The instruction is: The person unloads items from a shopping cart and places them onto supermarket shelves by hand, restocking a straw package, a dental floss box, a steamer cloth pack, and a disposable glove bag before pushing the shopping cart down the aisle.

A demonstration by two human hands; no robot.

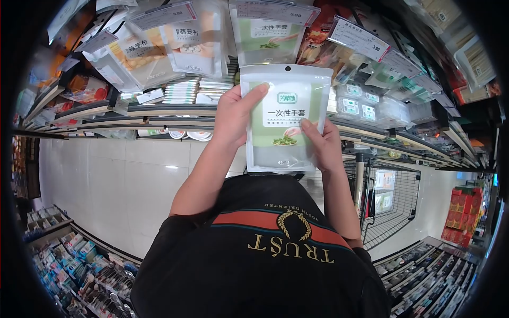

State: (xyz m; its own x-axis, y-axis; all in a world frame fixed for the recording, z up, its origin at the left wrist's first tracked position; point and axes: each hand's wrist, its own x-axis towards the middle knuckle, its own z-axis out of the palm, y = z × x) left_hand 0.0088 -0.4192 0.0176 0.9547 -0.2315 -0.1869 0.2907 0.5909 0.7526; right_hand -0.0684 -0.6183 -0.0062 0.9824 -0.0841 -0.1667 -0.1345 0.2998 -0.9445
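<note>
A green and white pouch (286,119) with a picture of a hand over a green dish on its front is held upright between my two hands. My left hand (241,108) grips its upper left edge, the thumb on the front. Lower on the right edge, my right hand (324,142) pinches it, also thumb in front. The fingers behind the pouch are hidden. Just above it hangs a similar green pouch (269,42) on the shelf display, behind a price tag (278,11).
Hanging packs (195,45) and small boxed goods (366,100) fill the shelves ahead. A wire shopping cart (395,204) with packs inside stands at the right on the tiled floor (116,185). Red boxes (462,214) are stacked farther right. More racks (90,270) stand at the lower left.
</note>
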